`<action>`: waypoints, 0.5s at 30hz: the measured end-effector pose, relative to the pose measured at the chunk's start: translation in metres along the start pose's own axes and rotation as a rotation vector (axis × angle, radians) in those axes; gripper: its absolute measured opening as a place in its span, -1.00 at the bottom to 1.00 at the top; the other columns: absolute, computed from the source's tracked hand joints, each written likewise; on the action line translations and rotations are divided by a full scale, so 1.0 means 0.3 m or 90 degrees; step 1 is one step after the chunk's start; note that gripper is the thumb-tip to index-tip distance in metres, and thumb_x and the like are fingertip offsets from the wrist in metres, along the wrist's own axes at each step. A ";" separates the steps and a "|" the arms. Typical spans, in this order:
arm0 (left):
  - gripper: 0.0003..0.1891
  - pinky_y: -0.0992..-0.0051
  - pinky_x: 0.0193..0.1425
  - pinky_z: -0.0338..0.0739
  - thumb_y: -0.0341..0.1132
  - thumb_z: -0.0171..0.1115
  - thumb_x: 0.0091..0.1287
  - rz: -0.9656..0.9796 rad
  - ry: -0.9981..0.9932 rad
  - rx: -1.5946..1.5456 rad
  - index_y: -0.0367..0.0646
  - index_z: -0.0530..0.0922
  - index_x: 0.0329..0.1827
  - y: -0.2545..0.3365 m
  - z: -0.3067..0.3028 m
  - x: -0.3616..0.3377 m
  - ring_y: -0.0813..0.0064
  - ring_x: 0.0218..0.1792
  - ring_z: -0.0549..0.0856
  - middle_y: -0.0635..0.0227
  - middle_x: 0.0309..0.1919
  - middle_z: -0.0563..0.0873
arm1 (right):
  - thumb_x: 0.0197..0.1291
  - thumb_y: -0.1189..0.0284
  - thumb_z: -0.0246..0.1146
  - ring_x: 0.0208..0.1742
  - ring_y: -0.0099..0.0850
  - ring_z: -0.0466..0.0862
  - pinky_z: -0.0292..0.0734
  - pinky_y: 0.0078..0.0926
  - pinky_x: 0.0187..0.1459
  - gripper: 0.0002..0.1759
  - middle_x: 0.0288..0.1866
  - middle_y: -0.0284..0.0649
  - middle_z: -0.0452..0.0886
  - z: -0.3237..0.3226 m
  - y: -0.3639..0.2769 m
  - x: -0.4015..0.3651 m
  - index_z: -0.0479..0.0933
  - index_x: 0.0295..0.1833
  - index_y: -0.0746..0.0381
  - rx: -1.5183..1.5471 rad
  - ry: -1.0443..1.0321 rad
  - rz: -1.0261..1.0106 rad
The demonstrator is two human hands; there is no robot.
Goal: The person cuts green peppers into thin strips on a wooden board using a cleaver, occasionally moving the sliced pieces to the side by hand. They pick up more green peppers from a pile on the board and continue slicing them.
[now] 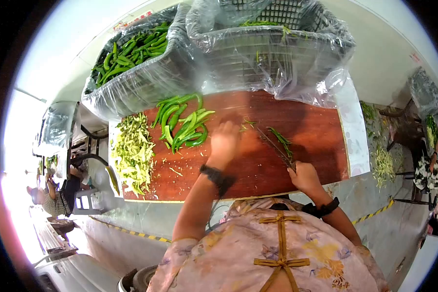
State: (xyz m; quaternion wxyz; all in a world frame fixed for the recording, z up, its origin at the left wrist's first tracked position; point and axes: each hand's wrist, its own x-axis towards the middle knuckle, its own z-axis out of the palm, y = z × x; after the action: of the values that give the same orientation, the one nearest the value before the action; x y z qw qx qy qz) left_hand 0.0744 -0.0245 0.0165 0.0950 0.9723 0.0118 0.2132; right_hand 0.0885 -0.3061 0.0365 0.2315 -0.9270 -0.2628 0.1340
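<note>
My right hand [304,176] is closed round the handle of a knife [273,144], whose thin blade points up and left over the red-brown board [321,141]. Small green pieces [281,139] lie just beside the blade. My left hand [225,142] is over the board's middle, its fingers smeared by motion, with small green bits [248,123] near its fingertips. Left of it lie several long green peppers [185,121]. A heap of pale green-yellow trimmings [131,153] covers the board's left end.
Behind the board stand a plastic-lined crate of green peppers [136,51] and a larger lined crate [272,53] with some green pieces. Plant scraps [384,163] lie on the floor at right. A seated person [58,197] is at far left, another person [430,173] at far right.
</note>
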 end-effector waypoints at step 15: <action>-0.64 0.29 0.12 0.42 -0.36 0.16 0.05 0.173 -0.109 -0.097 -0.17 0.50 -0.03 0.119 0.116 -0.135 0.30 0.11 0.47 0.30 -0.04 0.55 | 0.11 0.28 0.14 -0.37 0.11 0.57 0.46 -0.01 -0.29 -0.69 -0.50 0.16 0.54 0.008 0.057 -0.023 0.49 -0.44 0.36 -0.001 0.012 0.037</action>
State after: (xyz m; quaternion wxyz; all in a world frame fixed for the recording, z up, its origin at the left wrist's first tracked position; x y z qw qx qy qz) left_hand 0.0513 -0.0684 -0.0245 0.1396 0.9696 -0.1438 0.1405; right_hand 0.0890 -0.3219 0.0267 0.2292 -0.9356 -0.2339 0.1318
